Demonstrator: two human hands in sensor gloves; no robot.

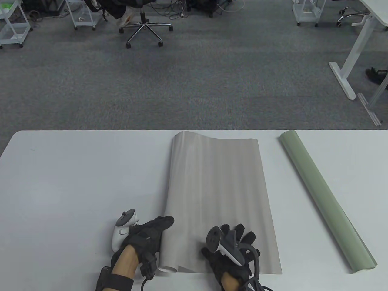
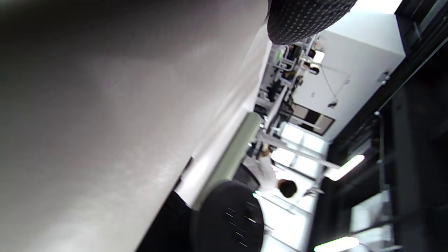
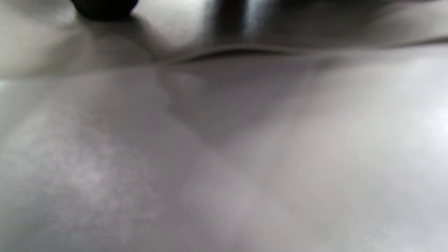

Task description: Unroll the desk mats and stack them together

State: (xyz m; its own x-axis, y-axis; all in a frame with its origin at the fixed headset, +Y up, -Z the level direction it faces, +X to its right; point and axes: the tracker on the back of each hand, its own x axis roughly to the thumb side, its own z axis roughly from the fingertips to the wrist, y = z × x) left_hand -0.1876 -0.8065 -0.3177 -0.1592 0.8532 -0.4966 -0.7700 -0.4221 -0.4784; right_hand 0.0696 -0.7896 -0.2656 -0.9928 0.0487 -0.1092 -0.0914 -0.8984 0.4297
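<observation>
No brand, label or writing can be read on anything here. The white tabletop carries both mats. The grey mat lies mostly unrolled in the middle, rippled, its left edge curled up along its length. My left hand rests against that curled edge near the tabletop's near side, its fingers stretched along it; whether they grip it I cannot tell. My right hand presses flat on the mat's near end, its fingers spread apart. The green mat is rolled up, lying diagonally well apart to the right. Beyond the tabletop lie grey carpet, an office chair, white carts and a white desk frame.
</observation>
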